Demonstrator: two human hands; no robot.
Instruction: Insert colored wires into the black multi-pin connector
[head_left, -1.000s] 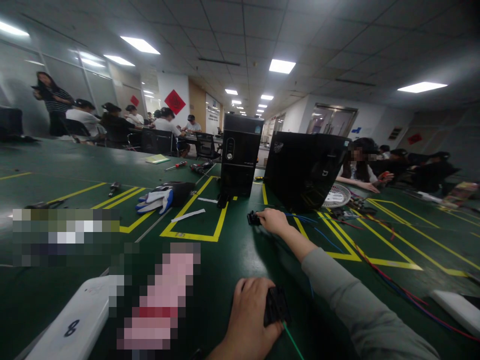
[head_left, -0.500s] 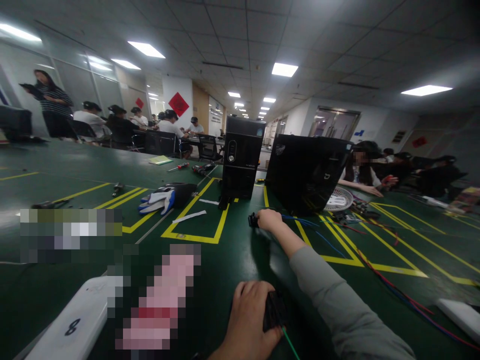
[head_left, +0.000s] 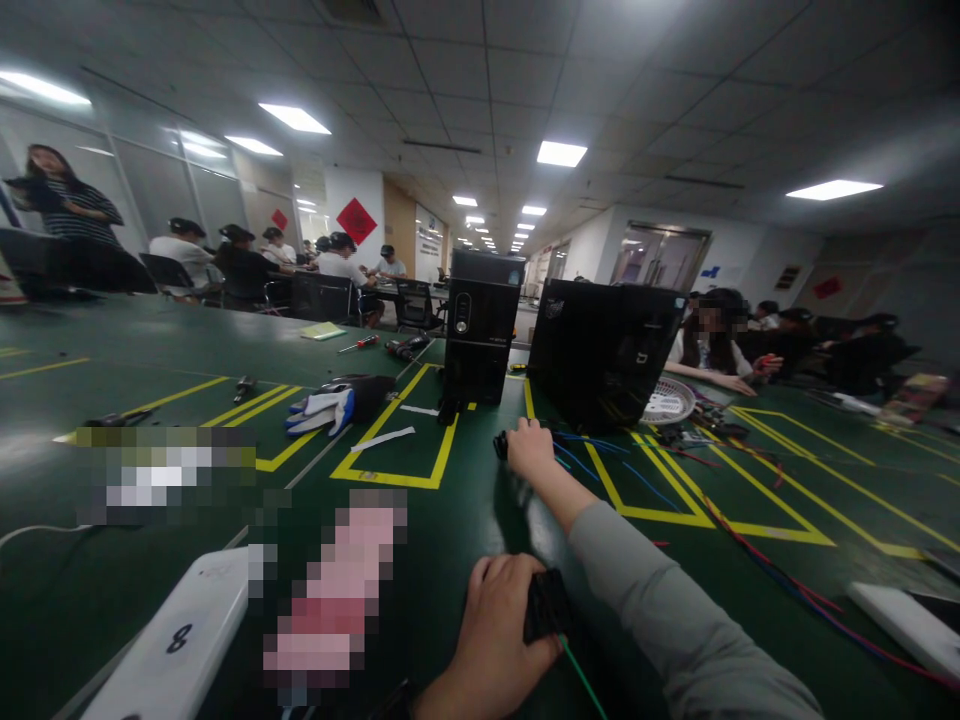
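My left hand (head_left: 499, 625) is near the front of the green table, its fingers wrapped round a black block-shaped part (head_left: 551, 605). From that part a thin green wire (head_left: 581, 672) runs down toward the bottom edge. Stretched farther forward, my right hand (head_left: 531, 450) is closed at a small black object (head_left: 500, 445) whose kind I cannot make out. Several blue wires (head_left: 600, 443) lie just right of this hand. Beyond it stand two black computer towers, a narrow one (head_left: 480, 335) and a wider one (head_left: 592, 350).
Blue-and-white work gloves (head_left: 322, 408), a red screwdriver (head_left: 360, 343) and white strips (head_left: 382, 438) lie left of the towers. A white basket (head_left: 667, 400) and red and blue wires (head_left: 780, 565) are at right. A white case marked 8 (head_left: 176, 640) lies front left. A person (head_left: 716, 340) sits across the table.
The view has shifted slightly. Both hands stay at nearly the same spots, with the black part still in my left hand and my right hand still at the small black object.
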